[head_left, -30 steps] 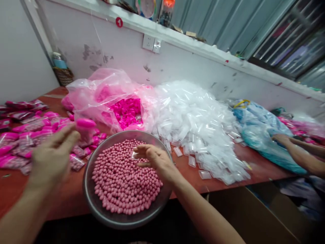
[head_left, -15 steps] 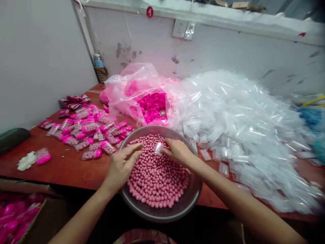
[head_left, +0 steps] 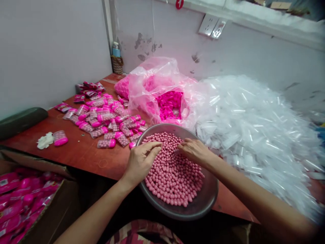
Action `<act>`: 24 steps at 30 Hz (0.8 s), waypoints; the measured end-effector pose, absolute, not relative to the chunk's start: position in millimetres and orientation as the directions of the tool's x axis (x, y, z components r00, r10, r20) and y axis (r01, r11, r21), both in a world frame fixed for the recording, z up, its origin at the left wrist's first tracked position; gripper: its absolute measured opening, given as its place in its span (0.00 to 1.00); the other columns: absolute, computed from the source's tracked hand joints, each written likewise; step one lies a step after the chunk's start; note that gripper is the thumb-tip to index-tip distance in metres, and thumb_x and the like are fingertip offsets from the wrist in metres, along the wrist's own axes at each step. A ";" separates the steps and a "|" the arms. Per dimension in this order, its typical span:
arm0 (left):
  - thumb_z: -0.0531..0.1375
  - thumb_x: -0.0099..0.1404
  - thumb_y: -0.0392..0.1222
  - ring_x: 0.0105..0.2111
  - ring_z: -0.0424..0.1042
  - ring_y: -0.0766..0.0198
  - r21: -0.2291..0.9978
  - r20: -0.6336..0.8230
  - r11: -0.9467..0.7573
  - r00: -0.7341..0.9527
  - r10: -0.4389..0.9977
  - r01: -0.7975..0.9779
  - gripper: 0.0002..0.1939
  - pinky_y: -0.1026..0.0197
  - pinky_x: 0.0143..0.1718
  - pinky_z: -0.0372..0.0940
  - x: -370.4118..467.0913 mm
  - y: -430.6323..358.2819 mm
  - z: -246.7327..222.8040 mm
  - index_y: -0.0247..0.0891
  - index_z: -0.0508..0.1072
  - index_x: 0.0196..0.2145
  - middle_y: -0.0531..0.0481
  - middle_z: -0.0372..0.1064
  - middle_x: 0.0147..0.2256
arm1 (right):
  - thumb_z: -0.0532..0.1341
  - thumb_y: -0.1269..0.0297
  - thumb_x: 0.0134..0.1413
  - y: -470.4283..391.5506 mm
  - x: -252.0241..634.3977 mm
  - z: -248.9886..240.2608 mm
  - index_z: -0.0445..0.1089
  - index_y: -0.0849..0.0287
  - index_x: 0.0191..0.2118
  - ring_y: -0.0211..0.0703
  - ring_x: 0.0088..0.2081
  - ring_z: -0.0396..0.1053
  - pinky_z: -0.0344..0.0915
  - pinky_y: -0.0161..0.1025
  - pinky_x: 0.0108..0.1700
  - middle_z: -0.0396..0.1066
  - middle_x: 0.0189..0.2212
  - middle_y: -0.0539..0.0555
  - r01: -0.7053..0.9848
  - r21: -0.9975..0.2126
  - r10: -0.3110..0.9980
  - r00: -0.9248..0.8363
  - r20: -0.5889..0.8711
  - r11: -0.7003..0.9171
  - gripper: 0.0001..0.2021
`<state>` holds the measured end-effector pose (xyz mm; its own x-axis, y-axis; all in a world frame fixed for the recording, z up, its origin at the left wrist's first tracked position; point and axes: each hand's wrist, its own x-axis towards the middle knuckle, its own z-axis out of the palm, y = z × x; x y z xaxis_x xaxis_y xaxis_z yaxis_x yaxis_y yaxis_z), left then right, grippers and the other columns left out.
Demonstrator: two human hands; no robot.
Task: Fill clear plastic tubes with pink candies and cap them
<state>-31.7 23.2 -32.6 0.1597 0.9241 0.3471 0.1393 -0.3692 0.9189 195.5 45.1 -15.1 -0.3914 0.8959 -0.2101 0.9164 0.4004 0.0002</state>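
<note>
A metal bowl (head_left: 212, 200) of round pink balls (head_left: 175, 183) stands at the table's front edge. My right hand (head_left: 194, 149) is over the balls at the bowl's right side, its fingers closed on a small clear plastic container, now mostly hidden by the hand and the balls. Above the bowl's left rim is my left hand (head_left: 142, 161), thumb and fingers drawn together; whatever is between them, if anything, does not show. Left of the bowl lie several filled containers (head_left: 105, 117) with pink caps. Behind it, a pink plastic bag (head_left: 165, 73) lies open on loose pink caps (head_left: 170, 103).
A large heap of clear plastic containers (head_left: 254, 118) covers the table's right side. On the left are a dark green object (head_left: 22, 122), a crumpled white piece (head_left: 45, 140) and dark pink packets (head_left: 90, 89). Below, a cardboard box (head_left: 54, 211) holds pink packages. A bottle (head_left: 116, 50) stands in the corner.
The view has turned left, so everything sits further right. The clear container in my right hand, plainly visible before, has gone down among the balls. My left hand stays pinched by the rim.
</note>
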 end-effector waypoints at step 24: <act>0.57 0.59 0.38 0.37 0.72 0.61 0.983 0.160 -0.106 0.436 0.886 -0.147 0.12 0.60 0.42 0.66 -9.4 13.8 -25.7 0.34 0.74 0.40 0.48 0.74 0.35 | 0.62 0.62 0.49 -11.4 165.6 -5.4 0.64 0.58 0.42 0.39 0.34 0.69 0.67 0.39 0.37 0.69 0.34 0.52 0.275 -0.960 0.957 -0.289 -0.028 0.055 0.13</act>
<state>-9.4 13.8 -25.7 0.4357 0.8857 0.1603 -0.1473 -0.1056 0.9834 165.6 -11.4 -5.4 -0.2890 0.9569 -0.0279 0.2746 0.0550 -0.9600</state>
